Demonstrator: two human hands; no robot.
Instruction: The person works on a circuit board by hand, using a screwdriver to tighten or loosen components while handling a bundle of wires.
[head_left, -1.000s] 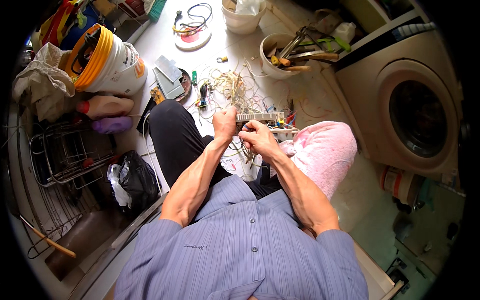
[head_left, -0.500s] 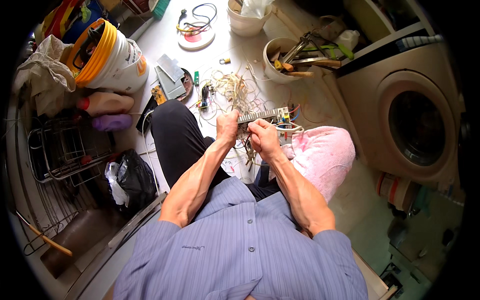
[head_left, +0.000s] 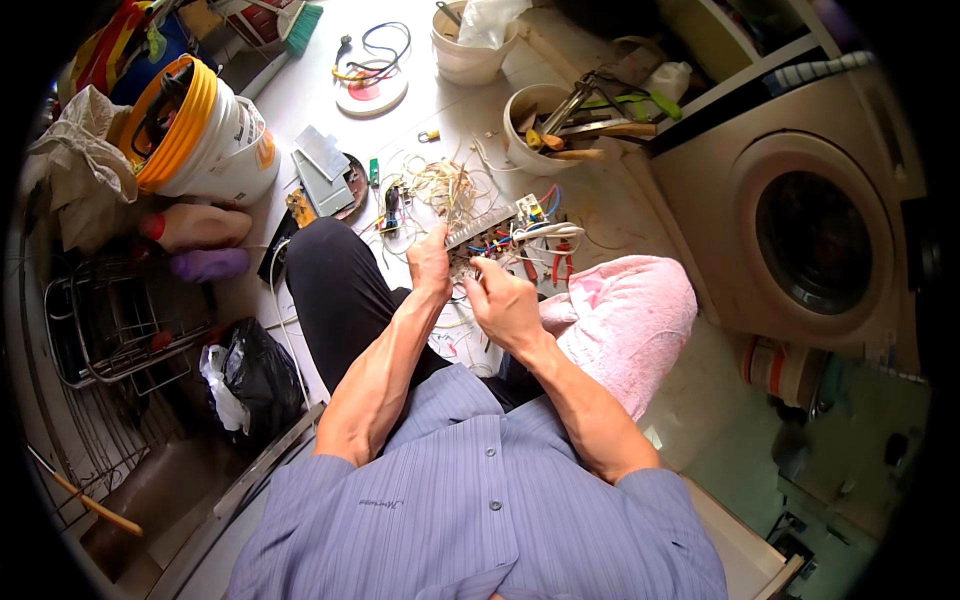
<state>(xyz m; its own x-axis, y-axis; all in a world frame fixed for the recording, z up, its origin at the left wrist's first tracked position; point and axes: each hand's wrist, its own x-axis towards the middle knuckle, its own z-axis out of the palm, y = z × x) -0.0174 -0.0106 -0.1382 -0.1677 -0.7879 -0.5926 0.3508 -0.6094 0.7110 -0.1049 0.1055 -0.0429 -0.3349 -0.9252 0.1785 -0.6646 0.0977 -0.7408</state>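
An electronic board with a long silvery, ribbed metal strip (head_left: 478,226) and blue, red and white wires is tilted above the floor, between my bent knees. My left hand (head_left: 428,258) is closed on its near left end. Just right of that, my right hand (head_left: 503,300) has its fingers curled together below the strip among the wires; what they pinch is too small to make out. Behind the board lies a tangle of pale wires (head_left: 440,183). Red-handled pliers (head_left: 562,262) lie to the right, beside a pink towel (head_left: 630,320) over my right knee.
Left are a white-and-yellow bucket (head_left: 225,150), bottles (head_left: 208,264), a wire rack (head_left: 100,340) and a black bag (head_left: 262,375). Grey metal plates (head_left: 320,180) lie ahead, with a pail of tools (head_left: 525,150) and a cable on a round white base (head_left: 365,90). Right stands a washing machine (head_left: 800,240).
The board has tipped, its right end rising away from me. My right hand has moved lower and left, towards me, fingers still curled. My left hand has shifted slightly left, still gripping the board.
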